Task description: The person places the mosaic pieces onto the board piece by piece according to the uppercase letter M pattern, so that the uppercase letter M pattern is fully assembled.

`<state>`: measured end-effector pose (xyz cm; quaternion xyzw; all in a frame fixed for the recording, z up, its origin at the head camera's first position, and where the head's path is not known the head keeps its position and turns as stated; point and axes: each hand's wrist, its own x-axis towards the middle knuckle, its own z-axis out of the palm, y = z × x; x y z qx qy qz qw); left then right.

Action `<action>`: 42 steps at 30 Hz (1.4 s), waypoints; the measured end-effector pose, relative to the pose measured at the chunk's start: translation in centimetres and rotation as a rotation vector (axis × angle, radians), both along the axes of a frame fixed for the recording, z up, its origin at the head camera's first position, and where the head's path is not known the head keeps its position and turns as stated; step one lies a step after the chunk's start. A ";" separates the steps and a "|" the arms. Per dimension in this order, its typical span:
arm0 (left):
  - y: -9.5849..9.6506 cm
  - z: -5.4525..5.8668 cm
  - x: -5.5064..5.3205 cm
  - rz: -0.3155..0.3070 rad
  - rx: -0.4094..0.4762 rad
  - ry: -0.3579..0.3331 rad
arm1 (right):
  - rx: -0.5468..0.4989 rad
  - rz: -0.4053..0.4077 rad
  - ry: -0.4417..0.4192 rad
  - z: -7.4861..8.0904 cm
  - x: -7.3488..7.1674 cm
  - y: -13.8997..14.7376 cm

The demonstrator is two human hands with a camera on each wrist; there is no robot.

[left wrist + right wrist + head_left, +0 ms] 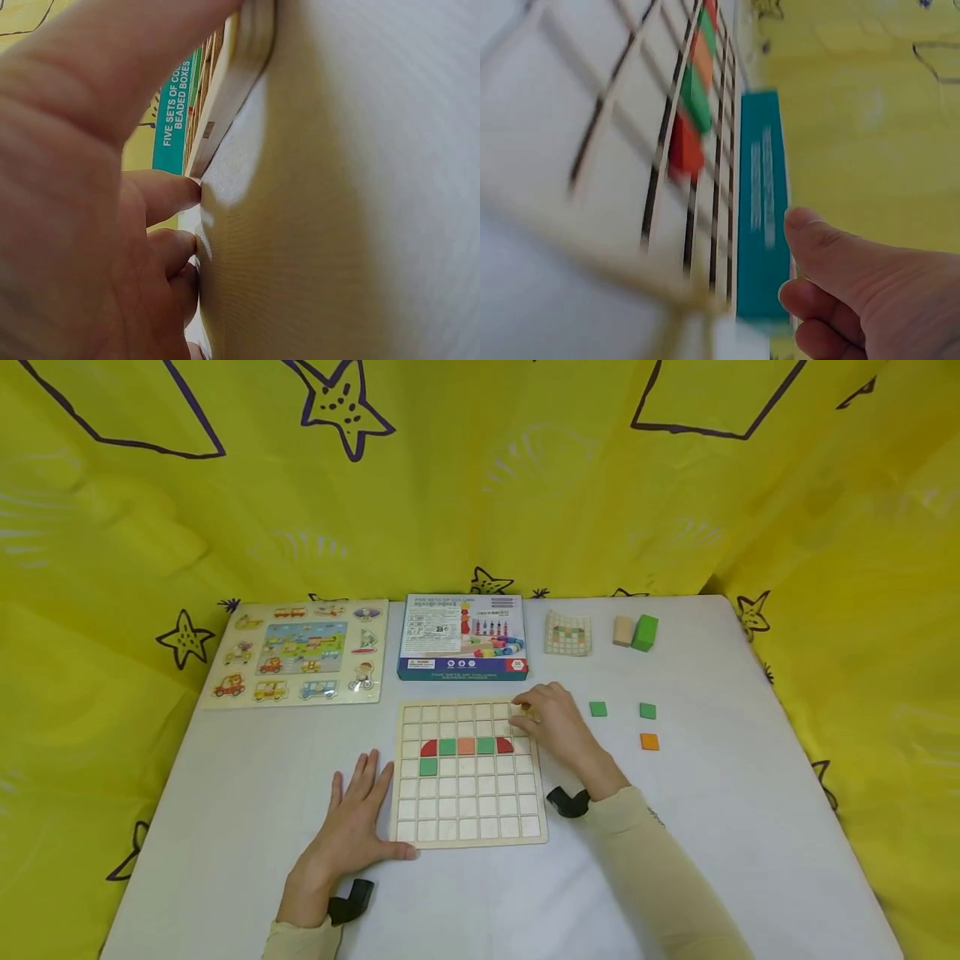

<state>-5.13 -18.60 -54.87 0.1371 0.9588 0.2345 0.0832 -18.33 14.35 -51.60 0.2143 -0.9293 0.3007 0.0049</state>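
Note:
A wooden grid board [468, 807] lies flat on the table. One row of it holds a red rounded piece [429, 748], a green tile [447, 747], an orange tile [466, 746], another green tile [486, 746] and a second red rounded piece [505, 745]. Below the row's left end sits one more green tile [428, 767]. With fingers spread, my left hand [352, 822] rests along the board's left edge, thumb at the near corner. My right hand [557, 727] is over the far right corner, thumb and index finger apart; no piece shows between them.
Right of the board lie two green tiles [597, 709] and an orange tile [649, 742]. Behind are a picture card [567, 633], a plain wooden block [622, 631], a green block [645, 633], a beaded-toy box [462, 639] and a vehicle puzzle board [300, 693]. Yellow cloth surrounds the table.

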 end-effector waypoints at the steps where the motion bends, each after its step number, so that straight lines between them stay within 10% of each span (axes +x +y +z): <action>1: 0.0 0.0 0.0 0.000 0.000 0.003 | 0.004 -0.027 -0.004 0.0 -0.2 1.0; 14: 0.0 0.1 0.0 -0.008 -0.011 0.006 | 0.148 -0.184 -0.027 -1.1 -0.5 10.1; 42: -0.1 0.2 -0.1 -0.013 -0.007 -0.004 | 0.110 -0.248 0.018 -2.0 0.0 10.7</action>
